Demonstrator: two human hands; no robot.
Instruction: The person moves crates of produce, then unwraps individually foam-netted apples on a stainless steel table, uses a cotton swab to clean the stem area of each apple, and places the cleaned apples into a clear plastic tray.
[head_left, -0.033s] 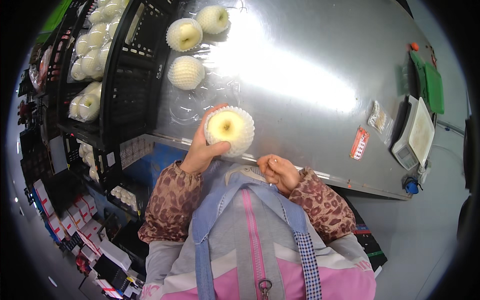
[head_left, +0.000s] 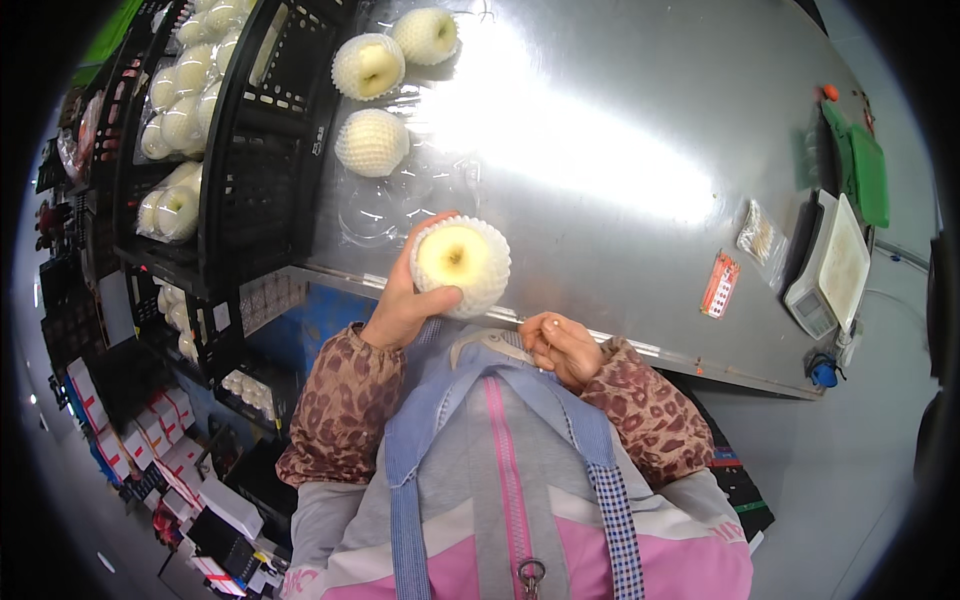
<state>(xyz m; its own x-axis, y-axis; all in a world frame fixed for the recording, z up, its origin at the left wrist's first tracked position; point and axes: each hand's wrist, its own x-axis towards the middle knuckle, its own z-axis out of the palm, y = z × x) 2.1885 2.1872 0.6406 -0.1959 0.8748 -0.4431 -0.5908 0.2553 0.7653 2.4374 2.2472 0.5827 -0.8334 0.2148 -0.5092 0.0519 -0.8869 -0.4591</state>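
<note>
My left hand (head_left: 405, 295) is closed around a pale yellow apple (head_left: 450, 258) in a white foam net. The thumb lies across its near side, and the end with the dark hollow faces up. Close by on the right, my right hand (head_left: 562, 348) is held in a pinch near the table's front edge, apart from the apple. A small white tip (head_left: 556, 324) shows at its fingers; most of that thing is hidden. Beyond my left hand lies a clear plastic tray (head_left: 368, 215) with round hollows. Netted apples (head_left: 372, 143) sit at its far part.
The metal table (head_left: 600, 250) reflects a bright glare. A black crate (head_left: 265, 170) of bagged, netted fruit stands at the left. To the right are a white scale (head_left: 835, 265), a bag of white-tipped sticks (head_left: 760, 240), a red-and-white sticker sheet (head_left: 719, 287) and a green lid (head_left: 865, 175).
</note>
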